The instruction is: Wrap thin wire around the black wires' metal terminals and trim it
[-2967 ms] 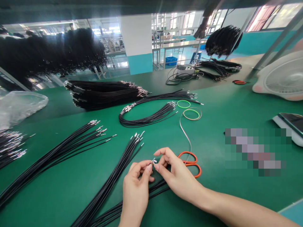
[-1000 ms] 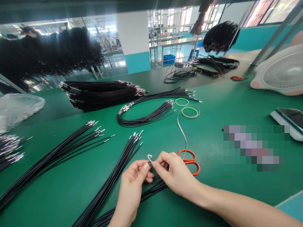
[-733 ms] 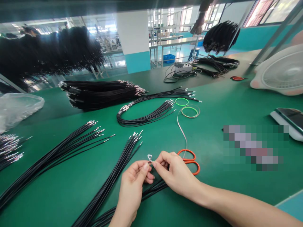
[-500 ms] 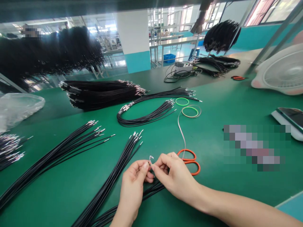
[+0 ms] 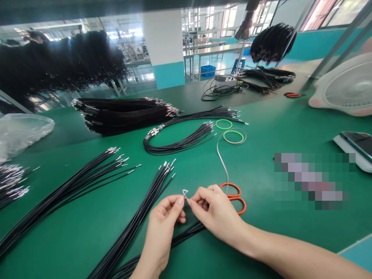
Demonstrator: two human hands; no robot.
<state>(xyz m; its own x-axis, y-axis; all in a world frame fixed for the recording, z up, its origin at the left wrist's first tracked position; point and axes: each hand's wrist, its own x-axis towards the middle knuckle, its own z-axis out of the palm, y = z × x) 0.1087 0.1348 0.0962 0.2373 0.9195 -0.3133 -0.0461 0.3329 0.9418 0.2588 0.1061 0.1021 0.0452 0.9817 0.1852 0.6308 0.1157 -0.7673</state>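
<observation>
The left hand (image 5: 164,223), left of the scissors (image 5: 244,205), pinches a small white loop (image 5: 185,191) at its base between thumb and index finger. The right hand (image 5: 216,207), immediately left of the scissors' orange handles, has thumb and index finger closed at the same base. Uneven fingertip pressure could let the loop slip or deform (it is thin). A sweep of the right wrist could shift the scissors or snag the pale strip (image 5: 220,156) beyond them. The scissor blades are hidden; the fingers mask the loop's join. Black cables (image 5: 188,232), left of the scissors, are partly covered by both hands.
</observation>
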